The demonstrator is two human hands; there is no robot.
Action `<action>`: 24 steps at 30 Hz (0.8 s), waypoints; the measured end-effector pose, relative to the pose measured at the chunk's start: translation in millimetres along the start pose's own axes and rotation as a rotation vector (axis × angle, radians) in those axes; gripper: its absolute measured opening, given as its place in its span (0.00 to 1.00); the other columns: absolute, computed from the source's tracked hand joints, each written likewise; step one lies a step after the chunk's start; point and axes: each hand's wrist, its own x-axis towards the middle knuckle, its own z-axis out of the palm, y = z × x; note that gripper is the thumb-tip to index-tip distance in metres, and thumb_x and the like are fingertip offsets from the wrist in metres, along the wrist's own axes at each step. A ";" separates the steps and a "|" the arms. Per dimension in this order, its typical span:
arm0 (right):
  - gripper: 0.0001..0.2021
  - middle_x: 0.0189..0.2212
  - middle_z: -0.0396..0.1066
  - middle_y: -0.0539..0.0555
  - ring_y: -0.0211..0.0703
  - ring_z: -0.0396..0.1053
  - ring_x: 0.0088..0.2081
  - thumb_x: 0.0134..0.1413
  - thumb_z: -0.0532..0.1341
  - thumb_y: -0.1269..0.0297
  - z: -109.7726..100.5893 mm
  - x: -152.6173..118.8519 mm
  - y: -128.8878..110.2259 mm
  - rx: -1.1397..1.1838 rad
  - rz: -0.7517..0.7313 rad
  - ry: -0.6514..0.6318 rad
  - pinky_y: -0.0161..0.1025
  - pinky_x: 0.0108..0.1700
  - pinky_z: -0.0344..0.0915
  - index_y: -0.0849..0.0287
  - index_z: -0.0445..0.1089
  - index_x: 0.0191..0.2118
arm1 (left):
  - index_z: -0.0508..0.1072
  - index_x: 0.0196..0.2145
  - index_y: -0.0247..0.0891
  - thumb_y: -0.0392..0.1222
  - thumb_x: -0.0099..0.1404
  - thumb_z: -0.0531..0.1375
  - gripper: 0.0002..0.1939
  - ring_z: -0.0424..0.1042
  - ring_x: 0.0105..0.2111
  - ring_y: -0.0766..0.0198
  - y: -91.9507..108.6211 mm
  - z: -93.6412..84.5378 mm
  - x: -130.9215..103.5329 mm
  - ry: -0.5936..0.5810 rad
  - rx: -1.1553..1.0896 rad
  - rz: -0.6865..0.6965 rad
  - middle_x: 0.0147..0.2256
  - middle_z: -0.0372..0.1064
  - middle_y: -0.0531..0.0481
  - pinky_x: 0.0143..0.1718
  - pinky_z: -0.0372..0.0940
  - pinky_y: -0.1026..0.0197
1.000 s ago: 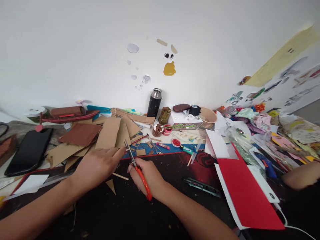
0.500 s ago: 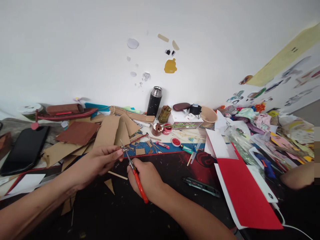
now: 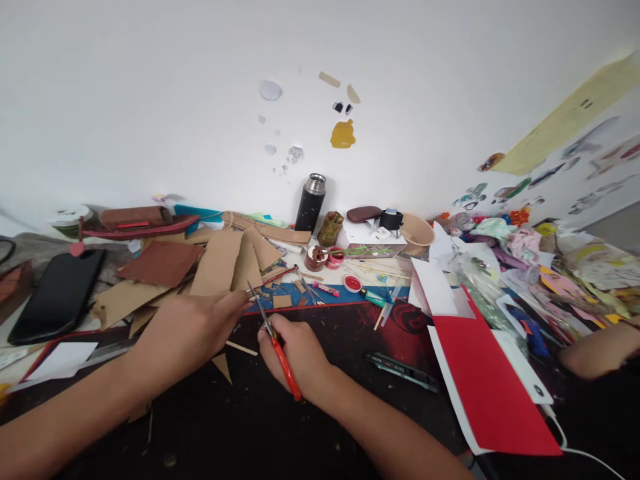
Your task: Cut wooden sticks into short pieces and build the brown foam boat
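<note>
Gripping red-handled scissors [image 3: 285, 367] over a dark mat [image 3: 240, 430], a person's right hand [image 3: 303, 350] wraps around the handles, the blades angled forward and left toward the left hand [image 3: 193, 327]. That hand's fingertips draw together in a narrow pinch just beside the blade tips; what they hold, if anything, is too small to tell. Cardboard [image 3: 215, 263] lies heaped beyond the left hand, near a phone [image 3: 57, 293]. A cutter [image 3: 400, 371] and a red sheet [image 3: 495, 380] lie to the right, and a flask [image 3: 310, 207] stands by the wall [image 3: 200, 100].
</note>
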 end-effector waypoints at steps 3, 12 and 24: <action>0.09 0.23 0.69 0.46 0.37 0.65 0.25 0.68 0.62 0.61 -6.3 -1.3 -5.8 0.062 0.009 -0.044 0.33 0.32 0.61 0.56 0.70 0.34 | 0.79 0.38 0.42 0.35 0.68 0.50 0.16 0.71 0.25 0.54 -5.2 4.3 -2.3 -0.005 0.202 0.178 0.27 0.75 0.44 0.26 0.55 0.56; 0.10 0.24 0.70 0.47 0.38 0.67 0.26 0.68 0.65 0.58 -10.6 3.0 -10.9 0.046 0.049 -0.110 0.33 0.33 0.61 0.56 0.72 0.35 | 0.77 0.35 0.43 0.55 0.75 0.49 0.22 0.73 0.24 0.54 -8.1 13.0 -0.9 -0.035 -0.103 -0.052 0.24 0.75 0.46 0.27 0.58 0.59; 0.07 0.29 0.78 0.52 0.43 0.71 0.28 0.69 0.59 0.60 -2.0 7.3 -1.0 -0.234 -0.081 -0.040 0.37 0.32 0.59 0.55 0.70 0.39 | 0.72 0.30 0.39 0.76 0.59 0.66 0.33 0.44 0.19 0.70 2.1 9.5 2.8 -0.278 -1.070 -0.507 0.18 0.51 0.61 0.20 0.42 0.65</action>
